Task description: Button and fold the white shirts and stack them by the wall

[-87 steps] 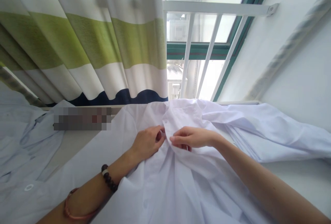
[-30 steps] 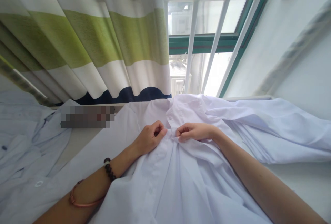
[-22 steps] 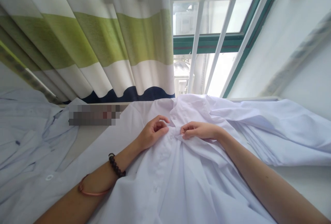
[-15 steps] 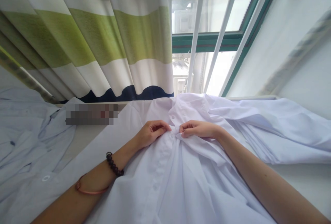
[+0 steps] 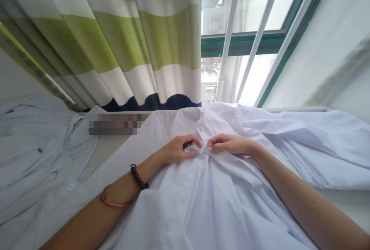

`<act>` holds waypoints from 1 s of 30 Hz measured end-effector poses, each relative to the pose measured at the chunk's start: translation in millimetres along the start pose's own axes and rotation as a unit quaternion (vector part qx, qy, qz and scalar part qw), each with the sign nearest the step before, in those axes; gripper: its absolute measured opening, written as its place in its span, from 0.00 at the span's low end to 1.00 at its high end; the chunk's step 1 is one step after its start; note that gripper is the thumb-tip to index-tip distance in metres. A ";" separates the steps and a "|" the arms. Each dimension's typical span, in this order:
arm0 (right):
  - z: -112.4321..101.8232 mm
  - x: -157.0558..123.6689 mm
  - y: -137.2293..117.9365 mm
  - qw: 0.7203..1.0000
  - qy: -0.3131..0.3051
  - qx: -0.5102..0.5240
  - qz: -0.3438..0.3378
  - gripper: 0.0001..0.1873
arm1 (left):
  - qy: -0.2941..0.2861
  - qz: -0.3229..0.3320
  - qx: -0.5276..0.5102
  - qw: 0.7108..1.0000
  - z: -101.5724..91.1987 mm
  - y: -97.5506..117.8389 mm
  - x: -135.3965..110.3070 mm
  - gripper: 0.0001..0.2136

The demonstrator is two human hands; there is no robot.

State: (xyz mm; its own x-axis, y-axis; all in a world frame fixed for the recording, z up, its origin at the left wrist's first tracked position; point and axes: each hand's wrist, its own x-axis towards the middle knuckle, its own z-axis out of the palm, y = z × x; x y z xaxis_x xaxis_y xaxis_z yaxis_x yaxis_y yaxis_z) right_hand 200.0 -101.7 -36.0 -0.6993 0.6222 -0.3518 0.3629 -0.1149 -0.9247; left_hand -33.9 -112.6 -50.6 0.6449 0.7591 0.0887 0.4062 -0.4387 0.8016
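A white button-up shirt (image 5: pixel 202 200) lies spread in front of me, collar (image 5: pixel 214 121) toward the window. My left hand (image 5: pixel 177 150) pinches the left edge of the shirt's front opening just below the collar, fingers curled. My right hand (image 5: pixel 229 145) pinches the facing right edge, fingertips almost touching the left hand's. A white button (image 5: pixel 201 129) shows just above the hands. My left wrist wears a dark bead bracelet (image 5: pixel 138 177) and a thin red band (image 5: pixel 114 203).
A pale blue shirt (image 5: pixel 37 153) lies crumpled at the left. More white garments (image 5: pixel 318 146) are piled at the right. A striped green, white and navy curtain (image 5: pixel 121 49) hangs behind, beside a barred window (image 5: pixel 248 49). A white wall (image 5: pixel 332 49) closes the right side.
Both hands have stayed at the shirt's front opening below the collar, fingers working the fabric; the left hand briefly opened and curled again. The view has shifted slightly to the left.
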 end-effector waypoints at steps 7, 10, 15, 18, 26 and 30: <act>1.9 1.0 0.6 0.995 -0.005 -0.073 0.067 0.11 | 0.011 -0.010 -0.022 1.000 2.0 -8.3 2.9 0.10; 2.4 -1.3 -3.0 0.994 0.014 -0.074 0.077 0.12 | 0.022 0.015 -0.004 1.000 1.9 -5.1 3.6 0.10; 0.0 -14.3 -21.7 0.996 0.053 -0.057 0.038 0.15 | 0.101 0.047 0.035 0.993 1.9 -2.0 2.7 0.09; -1.4 -19.4 -30.0 0.997 0.067 -0.044 0.014 0.15 | 0.101 0.056 0.019 0.993 1.1 -1.7 2.2 0.09; -1.2 -0.5 -2.5 0.999 -0.048 -0.003 -0.001 0.13 | 0.032 0.071 -0.035 0.996 0.7 -4.1 3.6 0.07; -6.3 0.8 6.4 0.999 -0.011 0.038 -0.032 0.13 | 0.000 0.058 -0.012 0.998 -0.3 -5.3 4.0 0.08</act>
State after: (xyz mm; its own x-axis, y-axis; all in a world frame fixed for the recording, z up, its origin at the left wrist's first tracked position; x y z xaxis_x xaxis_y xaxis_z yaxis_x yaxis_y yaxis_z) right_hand 205.6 -97.1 -41.3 -0.7333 0.6134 -0.2934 0.2698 -0.1336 -0.9536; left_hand -33.6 -107.1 -54.3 0.6860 0.7044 0.1819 0.3135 -0.5119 0.7998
